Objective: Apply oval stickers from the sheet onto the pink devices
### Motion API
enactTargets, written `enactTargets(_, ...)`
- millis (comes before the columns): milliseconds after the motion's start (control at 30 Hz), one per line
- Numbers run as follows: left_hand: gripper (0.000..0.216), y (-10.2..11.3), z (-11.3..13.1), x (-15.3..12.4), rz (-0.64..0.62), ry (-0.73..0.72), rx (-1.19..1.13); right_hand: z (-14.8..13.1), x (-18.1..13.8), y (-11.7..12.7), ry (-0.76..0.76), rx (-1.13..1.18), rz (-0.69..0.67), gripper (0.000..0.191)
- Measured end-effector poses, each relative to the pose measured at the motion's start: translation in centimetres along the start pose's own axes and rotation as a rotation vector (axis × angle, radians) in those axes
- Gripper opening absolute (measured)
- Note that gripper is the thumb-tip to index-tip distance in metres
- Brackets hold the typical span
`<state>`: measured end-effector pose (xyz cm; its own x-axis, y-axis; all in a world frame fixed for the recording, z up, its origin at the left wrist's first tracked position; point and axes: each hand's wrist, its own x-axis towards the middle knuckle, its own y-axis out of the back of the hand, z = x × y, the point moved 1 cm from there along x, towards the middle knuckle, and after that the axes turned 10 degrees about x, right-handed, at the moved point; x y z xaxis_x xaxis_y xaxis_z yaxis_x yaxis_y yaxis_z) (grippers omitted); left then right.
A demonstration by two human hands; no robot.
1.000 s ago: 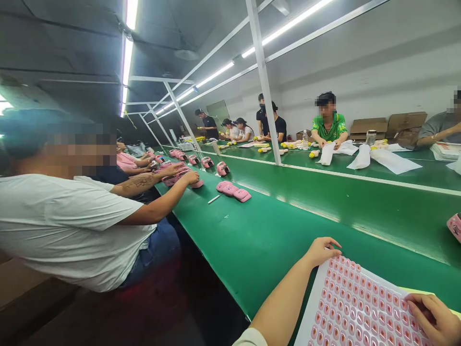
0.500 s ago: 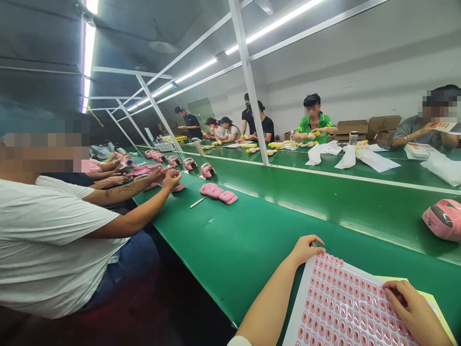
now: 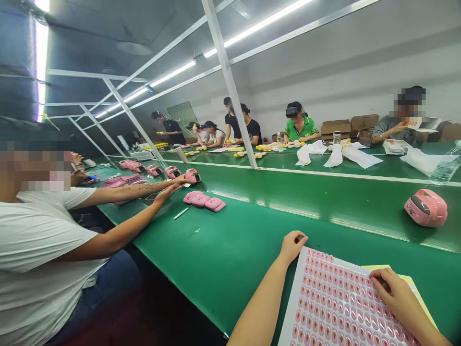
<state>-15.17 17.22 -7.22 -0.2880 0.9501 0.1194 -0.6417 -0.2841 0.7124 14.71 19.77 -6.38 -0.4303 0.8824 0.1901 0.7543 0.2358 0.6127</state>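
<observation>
A white sheet (image 3: 334, 307) covered with rows of small pink stickers lies on the green belt (image 3: 234, 250) in front of me. My left hand (image 3: 292, 245) rests on the sheet's far left corner, fingers curled at its edge. My right hand (image 3: 391, 290) lies flat on the sheet's right side, fingertips pressing among the stickers. A yellow sheet (image 3: 410, 281) shows under the white one at the right. A pink toy-like housing (image 3: 426, 207) sits on the belt to the far right, beyond my hands.
A person in a white shirt (image 3: 39, 259) at my left reaches toward pink parts (image 3: 204, 200) and a white stick (image 3: 182, 212). More pink housings (image 3: 173, 171) line the belt. Across a white frame post (image 3: 230, 86), several people work with yellow items and white bags (image 3: 334, 154).
The view has swung right, bringing the pink housing at the far right fully into sight. My right hand has slid left and up across the sticker sheet. The neighbour's arms reach further out.
</observation>
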Motion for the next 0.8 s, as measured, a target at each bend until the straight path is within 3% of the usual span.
enactTargets(167, 0.026, 0.42, -0.33, 0.11, 0.069, 0.021, -0.037, 0.24, 0.06, -0.01, 0.019, -0.007, 0.0, 0.027)
enactTargets(800, 0.025, 0.12, 0.23, -0.14, 0.034, 0.077, -0.14, 0.4, 0.08, 0.42, -0.013, 0.024, -0.012, 0.028)
